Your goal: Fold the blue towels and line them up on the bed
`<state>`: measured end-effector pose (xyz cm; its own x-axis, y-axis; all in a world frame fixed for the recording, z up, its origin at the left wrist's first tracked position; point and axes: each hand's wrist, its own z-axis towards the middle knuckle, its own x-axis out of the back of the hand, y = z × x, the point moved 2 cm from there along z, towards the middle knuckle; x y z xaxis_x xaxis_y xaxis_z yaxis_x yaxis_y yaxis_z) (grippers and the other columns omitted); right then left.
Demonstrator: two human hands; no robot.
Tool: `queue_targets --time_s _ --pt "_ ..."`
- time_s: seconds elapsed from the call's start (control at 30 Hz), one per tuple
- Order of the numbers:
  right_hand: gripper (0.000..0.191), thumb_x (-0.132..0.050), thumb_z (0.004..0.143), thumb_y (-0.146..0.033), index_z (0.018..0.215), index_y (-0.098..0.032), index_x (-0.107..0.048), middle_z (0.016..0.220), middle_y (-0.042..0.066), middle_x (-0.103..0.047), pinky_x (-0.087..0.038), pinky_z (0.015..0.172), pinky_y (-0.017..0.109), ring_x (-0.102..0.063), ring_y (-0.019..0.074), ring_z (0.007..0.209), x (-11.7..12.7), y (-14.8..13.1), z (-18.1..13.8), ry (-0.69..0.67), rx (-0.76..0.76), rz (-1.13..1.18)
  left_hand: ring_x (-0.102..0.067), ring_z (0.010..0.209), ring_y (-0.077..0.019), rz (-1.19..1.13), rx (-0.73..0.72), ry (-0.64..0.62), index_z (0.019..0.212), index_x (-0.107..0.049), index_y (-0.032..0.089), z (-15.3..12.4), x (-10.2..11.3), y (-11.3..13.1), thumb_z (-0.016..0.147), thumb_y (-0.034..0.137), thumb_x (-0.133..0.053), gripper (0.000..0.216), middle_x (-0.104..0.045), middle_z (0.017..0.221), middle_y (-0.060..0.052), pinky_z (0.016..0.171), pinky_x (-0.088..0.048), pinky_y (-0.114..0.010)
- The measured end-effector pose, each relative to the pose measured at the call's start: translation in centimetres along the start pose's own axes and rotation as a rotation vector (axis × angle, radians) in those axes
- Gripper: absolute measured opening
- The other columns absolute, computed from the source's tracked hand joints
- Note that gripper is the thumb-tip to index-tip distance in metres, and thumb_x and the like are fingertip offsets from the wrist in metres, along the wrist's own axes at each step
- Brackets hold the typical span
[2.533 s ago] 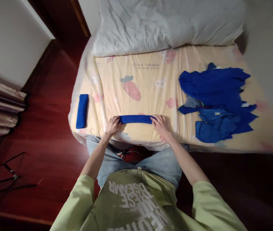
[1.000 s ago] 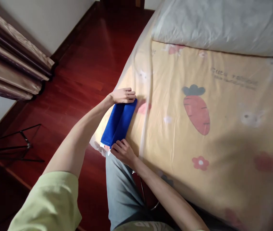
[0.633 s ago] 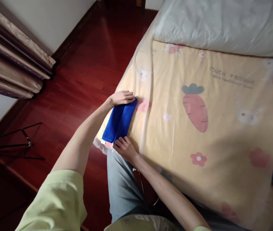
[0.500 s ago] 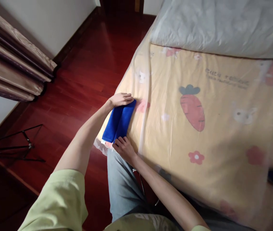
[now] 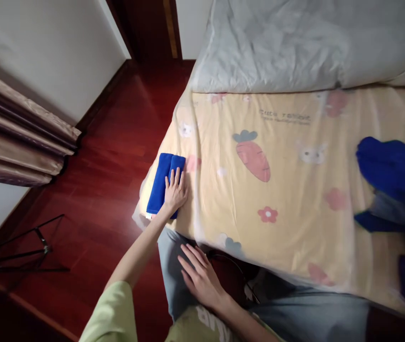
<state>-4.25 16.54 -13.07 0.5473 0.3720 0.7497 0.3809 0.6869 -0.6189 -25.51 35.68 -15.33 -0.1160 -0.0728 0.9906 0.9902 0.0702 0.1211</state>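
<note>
A folded blue cloth (image 5: pixel 159 185), perhaps a towel, lies at the left edge of the bed with a lengthwise fold down its middle. A small white tag shows at its near left corner. My left hand (image 5: pixel 176 191) rests flat on its right half, fingers spread, covering part of the cloth. Over my jeans leg, just off the bed's near edge, my right hand (image 5: pixel 202 275) hangs with its fingers stretched out and nothing in them.
The bed has a yellow sheet (image 5: pixel 231 204) printed with carrots and flowers. A grey cover (image 5: pixel 281 47) lies across its far end. Dark blue fabric (image 5: pixel 395 166) is heaped at right. A black stand's legs (image 5: pixel 42 240) and a curtain (image 5: pixel 17 137) are at left.
Both hands have left the cloth's two ends. My left hand now lies flat on its right half, and my right hand has drawn back over my leg. The view has shifted right.
</note>
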Motion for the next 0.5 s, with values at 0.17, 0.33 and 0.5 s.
queue_targets --time_s 0.17,0.33,0.5 --pt "0.043 -0.054 0.094 -0.011 0.132 -0.023 -0.069 0.152 0.009 -0.057 -0.052 0.112 0.047 -0.055 0.0259 0.140 2.3 1.9 -8.5 0.001 -0.068 0.022 -0.012 0.160 -0.0370 -0.007 0.035 0.031 0.156 -0.043 0.008 0.6 -1.5 -0.1 0.100 0.028 -0.039 0.059 -0.019 0.171 -0.018 0.128 -0.010 -0.063" --pt "0.033 -0.058 0.095 -0.013 0.120 -0.024 -0.075 0.135 0.008 -0.070 -0.055 0.109 0.042 -0.064 0.0230 0.128 4.1 4.1 -13.6 0.088 -0.268 0.029 -0.019 0.157 -0.0411 -0.131 0.048 0.132 0.151 -0.048 0.008 -2.2 -1.0 3.2 0.097 0.025 -0.042 0.057 -0.031 0.166 -0.024 0.124 -0.020 -0.065" --pt "0.031 -0.062 0.093 -0.013 0.120 -0.021 -0.076 0.111 0.007 -0.078 -0.056 0.099 0.032 -0.070 0.0196 0.106 6.3 6.3 -16.0 0.279 -0.436 0.145 -0.058 0.124 -0.0341 -0.354 -0.225 0.200 0.124 -0.062 0.015 -7.7 -2.9 14.4 0.100 0.029 -0.044 0.034 -0.062 0.130 -0.020 0.103 -0.049 -0.049"
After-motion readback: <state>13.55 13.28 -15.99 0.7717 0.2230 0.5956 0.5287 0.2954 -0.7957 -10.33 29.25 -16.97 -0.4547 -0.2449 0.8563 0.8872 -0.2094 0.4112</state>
